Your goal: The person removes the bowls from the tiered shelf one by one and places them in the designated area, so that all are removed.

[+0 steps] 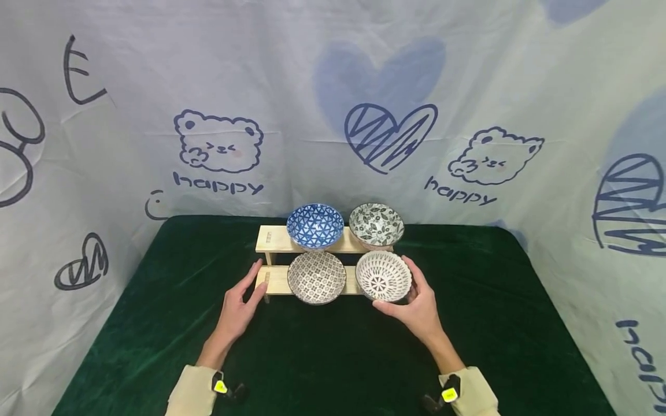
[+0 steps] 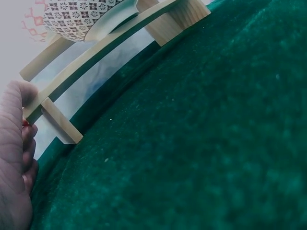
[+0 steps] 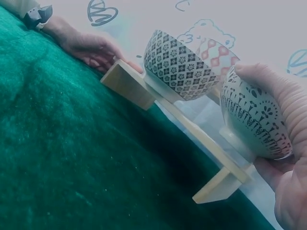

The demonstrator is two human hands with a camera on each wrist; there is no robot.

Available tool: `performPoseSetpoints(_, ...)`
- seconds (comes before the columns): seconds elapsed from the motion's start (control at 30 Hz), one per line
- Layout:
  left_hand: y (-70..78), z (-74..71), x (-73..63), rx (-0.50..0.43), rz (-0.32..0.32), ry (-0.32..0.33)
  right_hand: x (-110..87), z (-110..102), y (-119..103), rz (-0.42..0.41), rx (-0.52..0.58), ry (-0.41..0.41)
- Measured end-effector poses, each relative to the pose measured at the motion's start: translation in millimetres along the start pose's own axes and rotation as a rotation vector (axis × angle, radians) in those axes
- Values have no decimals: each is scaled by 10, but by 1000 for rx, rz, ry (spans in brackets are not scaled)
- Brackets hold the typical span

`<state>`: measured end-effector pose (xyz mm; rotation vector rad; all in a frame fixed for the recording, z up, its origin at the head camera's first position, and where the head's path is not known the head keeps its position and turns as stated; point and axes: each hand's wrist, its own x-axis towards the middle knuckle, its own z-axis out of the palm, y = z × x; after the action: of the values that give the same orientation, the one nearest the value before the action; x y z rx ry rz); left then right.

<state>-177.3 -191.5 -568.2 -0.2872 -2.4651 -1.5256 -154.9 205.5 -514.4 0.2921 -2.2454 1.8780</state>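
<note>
My right hand (image 1: 418, 306) grips a white bowl with dark radiating marks (image 1: 383, 276), thumb at its near rim and fingers round its right side. The bowl is over the right end of the lower shelf of a two-step wooden rack (image 1: 276, 281); in the right wrist view its foot (image 3: 238, 143) is close to the board, and whether they touch I cannot tell. My left hand (image 1: 237, 309) holds the rack's left end, thumb at the lower board (image 2: 53, 91). Beside the held bowl sits a brown-patterned bowl (image 1: 316, 278) on the same shelf.
On the upper shelf stand a blue triangle-patterned bowl (image 1: 314, 226) and a leaf-patterned bowl (image 1: 377, 225). Dark green cloth (image 1: 333, 358) covers the table. A pale printed curtain (image 1: 302, 86) hangs behind and at both sides.
</note>
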Motion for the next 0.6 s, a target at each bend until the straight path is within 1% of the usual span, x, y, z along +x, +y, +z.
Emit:
performPoseSetpoints(0.43, 7, 5, -2, 13, 10, -13, -72, -146, 20, 4, -26, 34)
performPoseSetpoints(0.6, 2, 12, -7, 21, 8, -18, -121, -210, 39, 10, -52, 56)
